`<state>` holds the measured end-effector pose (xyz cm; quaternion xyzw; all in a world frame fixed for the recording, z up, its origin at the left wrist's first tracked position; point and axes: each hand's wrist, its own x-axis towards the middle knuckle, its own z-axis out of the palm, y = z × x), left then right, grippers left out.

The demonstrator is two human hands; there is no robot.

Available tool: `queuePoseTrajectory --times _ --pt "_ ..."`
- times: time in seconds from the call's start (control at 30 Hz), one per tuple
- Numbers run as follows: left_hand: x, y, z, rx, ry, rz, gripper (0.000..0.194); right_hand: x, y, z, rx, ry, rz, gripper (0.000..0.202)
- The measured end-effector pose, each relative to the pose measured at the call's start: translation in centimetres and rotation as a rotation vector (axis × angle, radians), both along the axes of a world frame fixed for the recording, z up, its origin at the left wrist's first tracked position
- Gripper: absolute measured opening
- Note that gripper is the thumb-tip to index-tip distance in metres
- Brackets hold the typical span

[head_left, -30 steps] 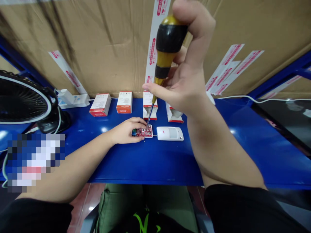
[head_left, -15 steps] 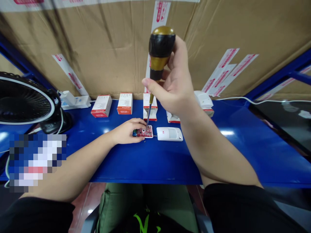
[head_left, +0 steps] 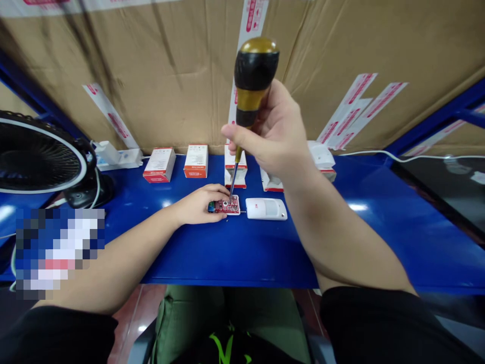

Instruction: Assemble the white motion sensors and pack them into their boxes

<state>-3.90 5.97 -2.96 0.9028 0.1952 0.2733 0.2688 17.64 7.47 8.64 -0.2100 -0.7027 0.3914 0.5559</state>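
Note:
My right hand (head_left: 275, 129) grips a screwdriver (head_left: 256, 73) with a black and gold handle, held nearly upright. Its thin shaft reaches down to a red circuit board (head_left: 227, 205) in a small white case; whether the tip sits on a screw is too small to tell. Fingers and thumb of my left hand (head_left: 202, 205) close around the left end of the board and its case on the table. Just right of the board lies a white detector cover (head_left: 266, 209) with a grey window, front side up.
Along the back of the blue table (head_left: 227, 258) stand red and white boxes (head_left: 159, 165), some with open flaps. A white device (head_left: 321, 154) rests on one box at right. At left are a black fan (head_left: 38, 154) and a power strip (head_left: 127, 157). Cardboard (head_left: 182, 76) backs the table.
The right-hand fingers have shifted around the screwdriver handle, and its top leans slightly more to the right. My left hand and the board stay put; the view has shifted slightly.

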Motion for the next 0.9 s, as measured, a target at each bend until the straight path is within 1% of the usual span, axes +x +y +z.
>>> queuePoseTrajectory --times 0.07,0.13,0.2,0.27,0.33,0.43,0.5,0.63,0.7,0.8,0.9 --pt "0.0 0.0 0.1 0.003 -0.001 0.000 0.028 -0.9 0.3 -0.8 -0.042 0.047 0.014 0.047" --pt "0.0 0.0 0.1 0.002 0.000 -0.001 0.028 -1.7 0.3 -1.1 -0.114 0.065 0.083 0.041" --pt "0.1 0.0 0.2 -0.004 0.002 -0.001 0.028 -2.1 0.0 -0.9 -0.197 0.066 0.183 0.039" --pt "0.1 0.0 0.2 -0.012 0.001 -0.002 0.028 -2.3 -0.3 -0.5 -0.264 0.079 0.278 0.043" --pt "0.0 0.0 0.1 -0.016 -0.004 -0.003 0.027 -2.4 -0.5 -0.2 -0.303 0.120 0.326 0.047" --pt "0.0 0.0 0.0 -0.010 -0.007 -0.004 0.028 -2.5 -0.2 -0.6 -0.315 0.204 0.325 0.041" --pt "0.0 0.1 -0.1 -0.007 -0.009 -0.006 0.027 -2.5 0.2 -1.2 -0.284 0.266 0.312 0.038" --pt "0.1 0.1 -0.1 -0.003 -0.014 -0.018 0.026 -2.3 0.6 -1.9 -0.223 0.353 0.270 0.049" --pt "0.1 0.1 -0.1 -0.001 -0.015 -0.018 0.027 -2.3 0.5 -1.7 -0.241 0.368 0.253 0.045" --pt "0.1 0.1 -0.1 -0.004 -0.015 -0.012 0.027 -2.4 0.2 -0.9 -0.316 0.347 0.248 0.034" --pt "0.1 0.1 -0.1 -0.003 -0.020 -0.014 0.026 -2.4 0.1 -0.5 -0.350 0.311 0.268 0.038"
